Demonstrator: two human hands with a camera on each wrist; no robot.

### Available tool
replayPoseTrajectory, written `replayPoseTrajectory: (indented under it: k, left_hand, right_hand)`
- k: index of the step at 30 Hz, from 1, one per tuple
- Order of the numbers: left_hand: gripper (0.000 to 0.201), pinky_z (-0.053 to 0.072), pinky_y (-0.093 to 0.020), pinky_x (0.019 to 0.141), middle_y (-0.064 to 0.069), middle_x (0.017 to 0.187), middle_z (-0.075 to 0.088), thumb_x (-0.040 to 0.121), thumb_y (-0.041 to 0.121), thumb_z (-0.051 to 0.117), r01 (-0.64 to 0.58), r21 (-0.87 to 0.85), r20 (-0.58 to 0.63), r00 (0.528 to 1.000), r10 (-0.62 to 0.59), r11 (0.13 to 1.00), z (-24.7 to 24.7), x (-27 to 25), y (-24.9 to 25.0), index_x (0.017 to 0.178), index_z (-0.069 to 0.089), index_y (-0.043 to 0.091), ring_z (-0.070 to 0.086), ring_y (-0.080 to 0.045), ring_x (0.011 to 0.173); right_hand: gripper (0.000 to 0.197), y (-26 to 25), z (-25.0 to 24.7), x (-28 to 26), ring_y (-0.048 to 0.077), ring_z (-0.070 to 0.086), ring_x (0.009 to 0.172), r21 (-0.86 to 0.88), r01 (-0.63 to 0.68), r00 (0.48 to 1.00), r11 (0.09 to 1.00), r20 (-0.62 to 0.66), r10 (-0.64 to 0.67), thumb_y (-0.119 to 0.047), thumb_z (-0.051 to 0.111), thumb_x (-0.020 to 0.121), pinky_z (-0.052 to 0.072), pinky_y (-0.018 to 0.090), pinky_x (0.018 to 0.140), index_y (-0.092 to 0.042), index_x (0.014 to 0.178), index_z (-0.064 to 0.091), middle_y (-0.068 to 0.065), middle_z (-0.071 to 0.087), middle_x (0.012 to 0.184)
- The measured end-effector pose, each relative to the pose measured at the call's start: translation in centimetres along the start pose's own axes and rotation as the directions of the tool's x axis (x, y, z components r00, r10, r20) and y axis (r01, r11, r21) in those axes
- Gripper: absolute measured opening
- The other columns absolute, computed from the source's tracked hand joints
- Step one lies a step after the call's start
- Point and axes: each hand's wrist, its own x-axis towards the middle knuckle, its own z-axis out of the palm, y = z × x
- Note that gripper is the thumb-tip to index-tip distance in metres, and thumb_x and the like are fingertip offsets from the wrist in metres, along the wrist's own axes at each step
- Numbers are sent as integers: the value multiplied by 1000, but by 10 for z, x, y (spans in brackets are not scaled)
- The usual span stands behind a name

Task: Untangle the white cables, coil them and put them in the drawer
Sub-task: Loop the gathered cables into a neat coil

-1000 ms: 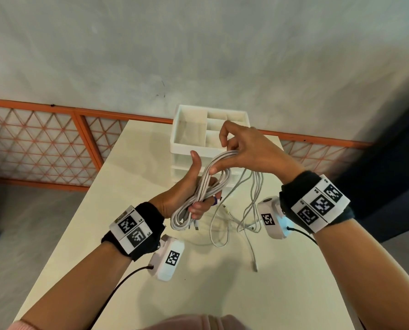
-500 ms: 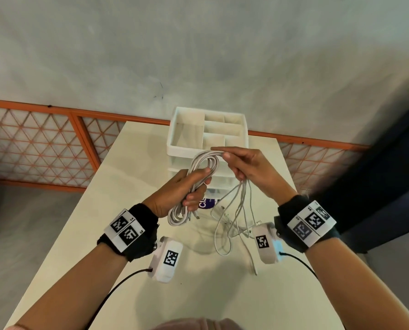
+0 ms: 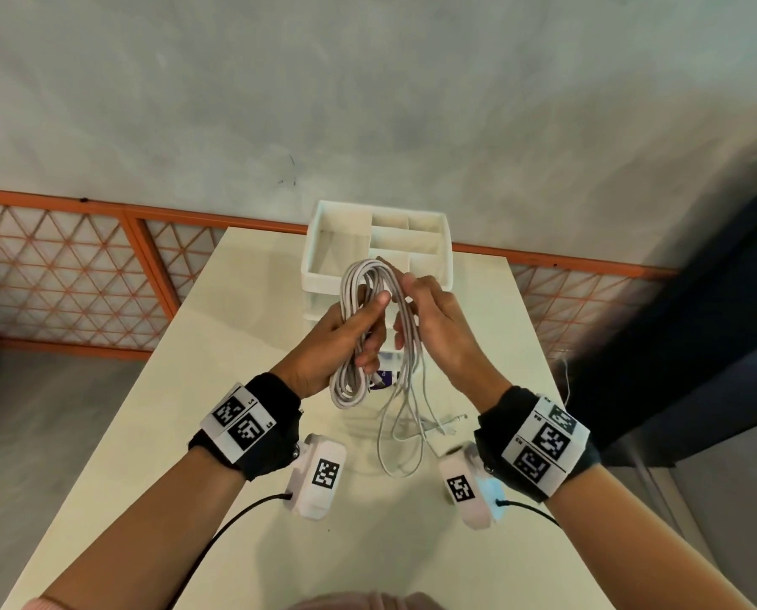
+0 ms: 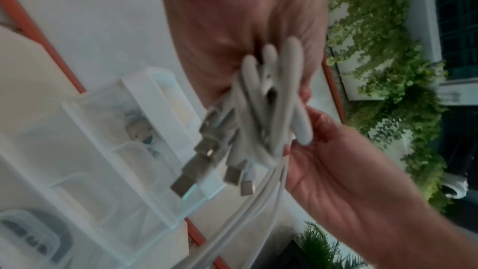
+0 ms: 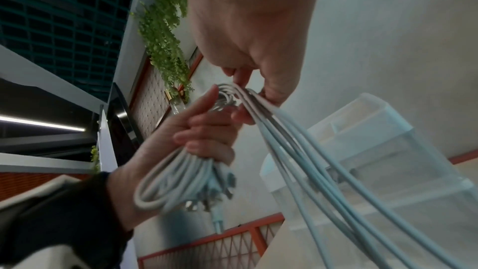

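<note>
Change: right hand [image 3: 438, 319] moved nearer since earlier frame.
Left hand [image 3: 346, 341]: grips coil [image 3: 359, 310].
Right grip: pinches cables [image 3: 405, 416] above desk [image 3: 244, 301].

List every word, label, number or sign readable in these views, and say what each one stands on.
Nothing reads with certainty.
Purple label behind the bundle of coiled white cables: white letters, mostly hidden, too small to read.
Left wristband tag: square black-and-white codes, tiny corner characters blurred.
Right wristband tag: the same, unreadable.
White wrist camera housings: coded squares, no words.
</note>
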Motion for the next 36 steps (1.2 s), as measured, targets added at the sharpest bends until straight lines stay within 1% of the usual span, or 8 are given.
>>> replayPoseTrajectory:
  k: [3, 6, 11, 16, 21, 26, 30, 36]
  left_hand:
    - [25, 41, -26, 49, -4, 72, 46, 95, 39, 48, -79, 30, -36, 996, 80, 996, -1, 1, -1, 79, 60, 24, 37, -15, 47]
    - [21, 40, -26, 50, 0, 64, 48, 94, 36, 48, -152, 32, -26, 988, 153, 988, 1, 1, -1, 85, 66, 34, 42, -14, 46]
    - [24, 44, -26, 49, 4, 54, 50, 96, 29, 49, -154, 48, -70, 985, 157, 987, -1, 2, -1, 82, 65, 18, 38, -11, 42]
    - [31, 46, -33, 52, 0, 43, 41, 96, 34, 51, -153, 48, -162, 974, 159, 987, -7, 2, 0, 79, 62, 11, 37, -16, 39]
    - [42, 38, -27, 47, -10, 49, 45, 96, 36, 52, -212, 105, -342, 910, 236, 972, -4, 4, -2, 76, 60, 0, 40, -16, 42]
    - [40, 40, -23, 41, -4, 48, 54, 97, 33, 50, -284, 180, -599, 728, 333, 942, -18, 15, 6, 78, 61, 0, 47, -13, 39]
    - [40, 41, -24, 48, -4, 54, 52, 98, 34, 48, -289, 181, -723, 609, 327, 940, -31, 21, 3, 75, 56, 1, 49, -13, 45]
    - [30, 42, -21, 43, 2, 64, 55, 98, 34, 46, -273, -43, -731, 664, 156, 961, -29, 23, -2, 82, 50, 9, 48, -9, 43]
  right_hand:
    - [45, -4, 6, -3, 11, 59, 73, 42, -83, 994, 996, 75, 80, -41, 26, 101, 53, 19, 54, -23, 128, 57, 19, 41, 124]
    - [53, -7, 11, -4, 11, 63, 64, -1, -115, 984, 993, 139, 114, -51, 17, 98, 58, 27, 61, -31, 134, 49, 11, 36, 128]
    - [62, -3, 13, 5, 17, 68, 68, -67, -116, 965, 991, 227, 128, -60, 8, 92, 60, 32, 65, -37, 140, 39, 12, 35, 136]
    - [53, -6, 10, -1, 19, 66, 70, -87, -112, 948, 990, 289, 132, -53, 11, 97, 54, 28, 60, -38, 146, 25, 5, 57, 105]
    - [42, -4, 11, -4, 9, 55, 50, -304, 1, 984, 953, 171, 54, -46, 54, 90, 47, 22, 52, -14, 115, 43, 0, 59, 67]
    - [27, -7, 12, -5, 18, 57, 50, -310, 85, 973, 947, 230, -12, -22, 57, 93, 48, 19, 51, -11, 113, 42, 4, 61, 64]
    - [31, -2, 20, -7, 15, 58, 65, -357, 269, 929, 895, 340, -144, -21, 50, 96, 49, 27, 67, -16, 127, 50, -2, 59, 70]
    - [44, 5, 21, -5, 15, 47, 62, -426, 316, 812, 848, 584, -10, -23, 41, 100, 45, 22, 66, -31, 143, 36, -7, 52, 68]
